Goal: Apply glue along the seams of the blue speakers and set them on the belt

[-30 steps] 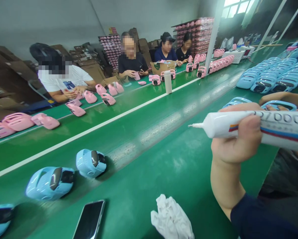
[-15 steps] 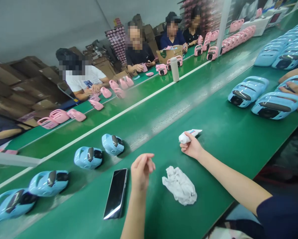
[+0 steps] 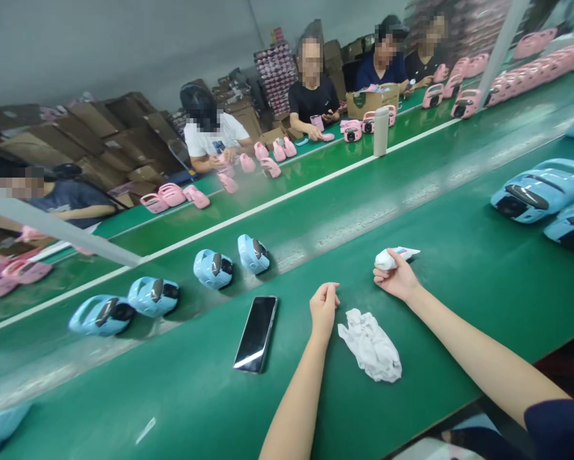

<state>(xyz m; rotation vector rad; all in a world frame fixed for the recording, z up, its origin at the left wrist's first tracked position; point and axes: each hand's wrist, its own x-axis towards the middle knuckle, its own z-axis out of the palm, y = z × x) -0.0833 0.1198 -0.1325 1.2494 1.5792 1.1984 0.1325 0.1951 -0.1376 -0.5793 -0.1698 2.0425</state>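
- I'm watching the right hand (image 3: 396, 278) lying on the green conveyor belt (image 3: 440, 358), its fingers curling together and clamping on the tube of glue (image 3: 392, 258), whose flattened end is sticking out to the right.
- I'm seeing the left hand (image 3: 324, 310) resting on the same belt, its fingers closing loosely together around nothing.
- A crumpled white cloth (image 3: 370, 346) is lying just beside the left hand, between the two forearms.
- A smartphone (image 3: 255, 334) is lying face up near the left hand, on the far side from the cloth.
- Light-blue car-shaped casings (image 3: 213, 269) are sitting in a row along the belt's far edge, and more (image 3: 538, 190) are lying off to the right.
- Across a white divider, three seated co-workers are handling pink casings (image 3: 466, 103) on a second green belt (image 3: 287, 191), with a cardboard box (image 3: 371, 102) and a white bottle (image 3: 381, 131) standing there.
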